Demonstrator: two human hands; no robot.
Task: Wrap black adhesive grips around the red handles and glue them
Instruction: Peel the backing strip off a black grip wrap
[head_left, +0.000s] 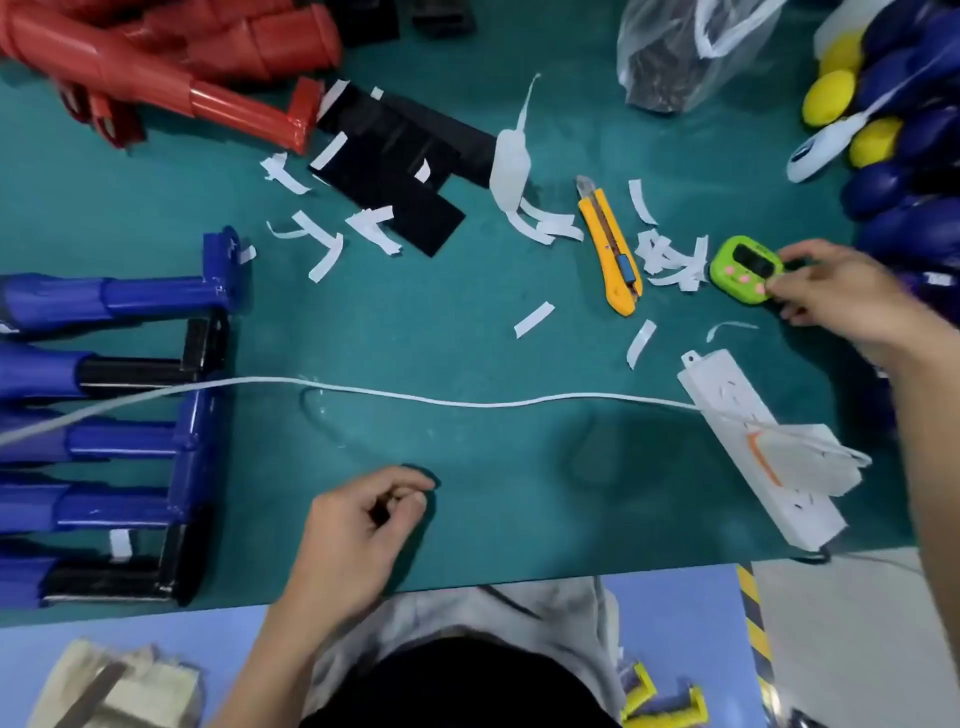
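Several red handles (156, 67) lie in a heap at the far left of the green table. Just right of them lies a pile of black adhesive grip sheets (395, 156), with white backing strips (322, 244) scattered around. My right hand (841, 296) reaches to the right side and holds a small green timer (745, 267) between thumb and fingers. My left hand (358, 535) rests near the front edge with fingers loosely curled and nothing in it.
A yellow utility knife (610, 249) lies centre right. A white power strip (753, 441) sits at the right, its cord (415, 397) crossing the table. Blue handles (104, 415), some with black grips, line the left. Blue and yellow parts (904, 130) and a plastic bag (685, 52) sit far right.
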